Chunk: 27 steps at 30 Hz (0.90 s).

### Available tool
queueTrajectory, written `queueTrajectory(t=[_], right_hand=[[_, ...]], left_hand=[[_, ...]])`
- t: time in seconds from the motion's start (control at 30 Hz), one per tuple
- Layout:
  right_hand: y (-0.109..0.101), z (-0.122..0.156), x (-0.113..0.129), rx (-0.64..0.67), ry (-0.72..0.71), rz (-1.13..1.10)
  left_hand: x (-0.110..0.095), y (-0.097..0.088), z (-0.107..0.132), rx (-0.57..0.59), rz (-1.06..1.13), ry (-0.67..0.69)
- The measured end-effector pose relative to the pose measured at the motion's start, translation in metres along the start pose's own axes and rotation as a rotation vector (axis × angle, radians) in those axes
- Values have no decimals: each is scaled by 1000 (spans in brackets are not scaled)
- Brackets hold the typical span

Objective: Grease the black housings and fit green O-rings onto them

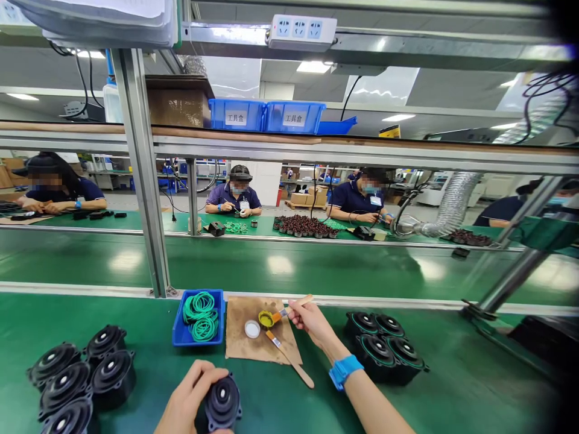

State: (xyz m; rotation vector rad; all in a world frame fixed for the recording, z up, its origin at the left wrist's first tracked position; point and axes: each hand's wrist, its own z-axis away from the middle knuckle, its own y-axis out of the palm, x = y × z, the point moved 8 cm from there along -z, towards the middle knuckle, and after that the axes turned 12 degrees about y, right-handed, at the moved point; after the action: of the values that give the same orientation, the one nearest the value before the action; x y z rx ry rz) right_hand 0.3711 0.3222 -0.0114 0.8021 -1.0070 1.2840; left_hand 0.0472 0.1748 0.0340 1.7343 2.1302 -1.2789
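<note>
My left hand point(192, 398) grips a round black housing point(223, 401) with stepped rings and a white centre, held near the bottom edge of the view. My right hand point(311, 319) is closed round the wooden handle of a brush point(289, 309). That brush's bristles reach into a small round pot of yellow paste point(266, 319). A white round lid point(252, 328) lies beside the pot. A second wooden-handled brush point(292, 361) rests partly on the stained cardboard sheet point(237, 349) beneath them. To the left, a blue tray point(175, 340) holds green rubber rings point(201, 313).
Several black housings point(66, 383) without visible green rings stand at left; several more with green rings point(380, 349) stand at right. A metal post point(143, 181) rises behind the tray. Across the green conveyor point(271, 262), co-workers point(233, 196) sit at their bench.
</note>
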Motion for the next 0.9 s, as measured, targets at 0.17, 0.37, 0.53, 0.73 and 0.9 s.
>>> queueTrajectory(t=[0.17, 0.37, 0.53, 0.73, 0.9], right_hand=[[-7, 0, -2, -40, 30, -81], [-7, 8, 14, 34, -40, -253], [19, 14, 21, 180, -59, -413], [43, 30, 30, 291, -43, -503], [42, 49, 48, 311, -58, -550]], left_hand=[[-11, -7, -7, 29, 35, 19], [-5, -39, -20, -2, -377, -172], [7, -42, -64, 145, -594, -350], [44, -26, -101, 329, -690, -632], [39, -43, -96, 290, -696, -630]])
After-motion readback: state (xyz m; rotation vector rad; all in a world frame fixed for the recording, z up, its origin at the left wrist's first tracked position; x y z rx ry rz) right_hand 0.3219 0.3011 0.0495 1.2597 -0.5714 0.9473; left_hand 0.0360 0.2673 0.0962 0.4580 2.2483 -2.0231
